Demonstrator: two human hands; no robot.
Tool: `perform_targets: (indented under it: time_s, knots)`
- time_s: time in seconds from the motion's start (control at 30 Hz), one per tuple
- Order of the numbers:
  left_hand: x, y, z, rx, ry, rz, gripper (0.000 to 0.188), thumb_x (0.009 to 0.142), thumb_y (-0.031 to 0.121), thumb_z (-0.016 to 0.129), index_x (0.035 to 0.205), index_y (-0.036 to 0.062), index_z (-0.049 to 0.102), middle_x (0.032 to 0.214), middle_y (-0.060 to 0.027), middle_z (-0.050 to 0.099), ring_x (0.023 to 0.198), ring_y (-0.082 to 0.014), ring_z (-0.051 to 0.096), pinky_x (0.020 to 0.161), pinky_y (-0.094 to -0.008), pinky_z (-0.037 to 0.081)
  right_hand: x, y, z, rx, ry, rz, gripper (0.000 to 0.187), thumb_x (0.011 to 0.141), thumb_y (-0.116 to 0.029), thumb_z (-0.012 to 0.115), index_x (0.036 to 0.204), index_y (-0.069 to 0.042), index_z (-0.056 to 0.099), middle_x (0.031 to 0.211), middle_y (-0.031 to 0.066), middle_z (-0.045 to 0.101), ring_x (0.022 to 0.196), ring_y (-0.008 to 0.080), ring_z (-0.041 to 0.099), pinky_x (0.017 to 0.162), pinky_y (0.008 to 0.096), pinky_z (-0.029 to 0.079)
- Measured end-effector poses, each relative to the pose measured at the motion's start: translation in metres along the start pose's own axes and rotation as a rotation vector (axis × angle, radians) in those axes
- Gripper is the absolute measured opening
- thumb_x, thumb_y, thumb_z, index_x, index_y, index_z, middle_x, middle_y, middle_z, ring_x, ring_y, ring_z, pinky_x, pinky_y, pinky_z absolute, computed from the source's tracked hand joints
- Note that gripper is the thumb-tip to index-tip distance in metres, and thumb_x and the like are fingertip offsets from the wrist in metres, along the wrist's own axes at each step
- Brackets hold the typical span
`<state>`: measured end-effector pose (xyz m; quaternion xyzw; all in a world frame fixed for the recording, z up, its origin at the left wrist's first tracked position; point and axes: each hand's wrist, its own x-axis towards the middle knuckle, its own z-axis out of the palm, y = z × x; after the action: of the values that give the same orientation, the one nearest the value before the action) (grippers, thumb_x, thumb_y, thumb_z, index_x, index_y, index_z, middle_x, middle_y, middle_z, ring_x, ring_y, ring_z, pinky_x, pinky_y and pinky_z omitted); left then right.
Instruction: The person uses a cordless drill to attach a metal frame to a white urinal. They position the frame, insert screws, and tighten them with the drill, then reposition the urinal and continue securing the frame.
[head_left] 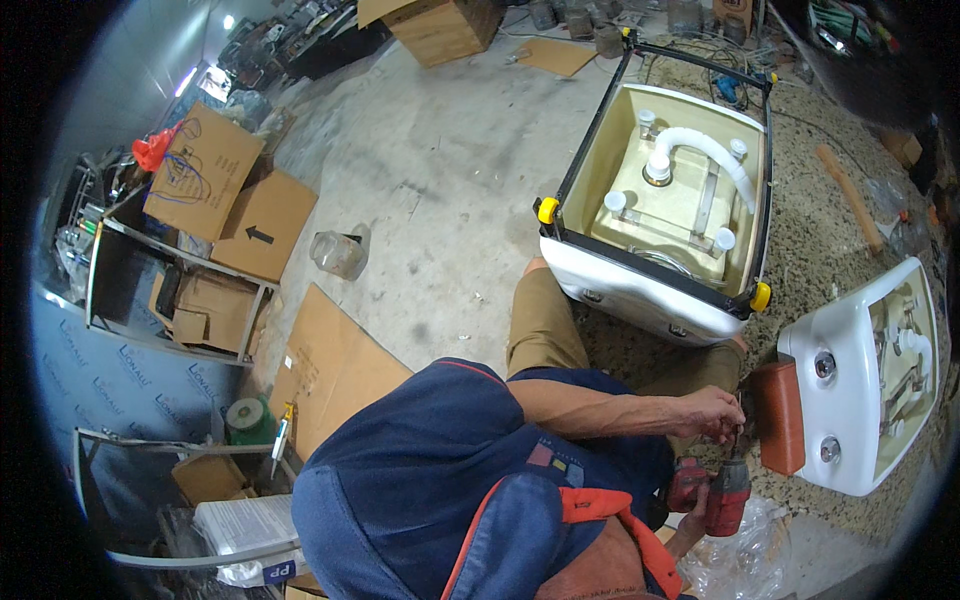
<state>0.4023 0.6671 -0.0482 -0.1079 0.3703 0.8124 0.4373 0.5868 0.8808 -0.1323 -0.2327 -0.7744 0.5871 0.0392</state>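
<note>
My right hand point(689, 526) grips a red and black cordless drill point(730, 497) by its handle, its front end pointing away from me. At the drill's front, my left hand point(712, 413) is closed, thumb and fingers pinched near the chuck. What those fingers hold is too small to make out. Just beyond, a reddish-brown padded block point(776, 418) sits against a white moulded shell point(850, 385) with round chrome fittings. To the left of that stands a larger white shell point(640, 297), its cream inside facing up, with a white corrugated hose point(705, 145) in it.
A black frame point(650, 262) with yellow caps rims the larger shell. Clear plastic wrap point(745, 550) lies beside the drill. A flat cardboard sheet point(335, 370), a clear jar point(338, 255) and open cartons point(262, 222) are to the left. A wooden stick point(848, 197) lies on the speckled floor.
</note>
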Motion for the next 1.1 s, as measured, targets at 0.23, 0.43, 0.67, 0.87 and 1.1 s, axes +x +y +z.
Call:
perform_targets:
  time_s: [0.23,0.43,0.67,0.87,1.1]
  knots:
    - [0.001,0.001,-0.002,0.001,-0.007,-0.009,0.011,0.090,0.010,0.067,0.088,0.0013,0.061,0.081,-0.0095,0.069,0.068,-0.0184,0.067,0.059,-0.0303,0.056,0.005,-0.002,-0.003,0.010,-0.008,0.003,0.043,0.091,-0.016,0.068,0.130,-0.001,0.060,0.123,0.0097,0.063,0.109,0.0197,0.059,0.093,0.0339,0.046]
    - [-0.006,0.007,0.004,0.068,0.017,-0.009,0.012,0.090,0.011,0.068,0.086,0.0004,0.064,0.081,-0.0094,0.070,0.070,-0.0181,0.067,0.060,-0.0311,0.057,0.009,-0.002,-0.005,0.019,-0.021,0.013,0.043,0.091,-0.016,0.069,0.130,-0.002,0.060,0.123,0.0095,0.063,0.109,0.0194,0.060,0.093,0.0339,0.047]
    - [-0.036,0.036,0.042,0.093,-0.135,0.126,0.010,0.086,0.006,0.069,0.086,-0.0018,0.063,0.080,-0.0122,0.069,0.068,-0.0186,0.067,0.060,-0.0309,0.056,0.012,-0.009,-0.018,0.055,-0.029,0.047,0.043,0.090,-0.016,0.069,0.130,-0.002,0.060,0.122,0.0093,0.063,0.109,0.0191,0.060,0.094,0.0339,0.047]
    - [-0.061,0.097,0.096,0.224,-0.279,0.338,0.013,0.085,0.009,0.071,0.091,-0.0021,0.067,0.079,-0.0078,0.070,0.070,-0.0146,0.067,0.064,-0.0295,0.056,0.040,-0.084,-0.048,0.263,-0.088,0.104,0.043,0.089,-0.015,0.070,0.129,-0.002,0.060,0.122,0.0091,0.064,0.109,0.0188,0.060,0.094,0.0338,0.047]
    - [-0.040,0.187,0.130,0.168,-0.356,0.403,0.020,0.089,0.013,0.071,0.101,-0.0015,0.065,0.089,-0.0099,0.070,0.072,-0.0180,0.068,0.064,-0.0319,0.056,0.066,-0.255,-0.043,0.219,-0.056,-0.063,0.026,0.090,-0.011,0.068,0.112,0.000,0.060,0.084,0.0022,0.058,0.071,0.0109,0.053,0.067,0.0262,0.043]
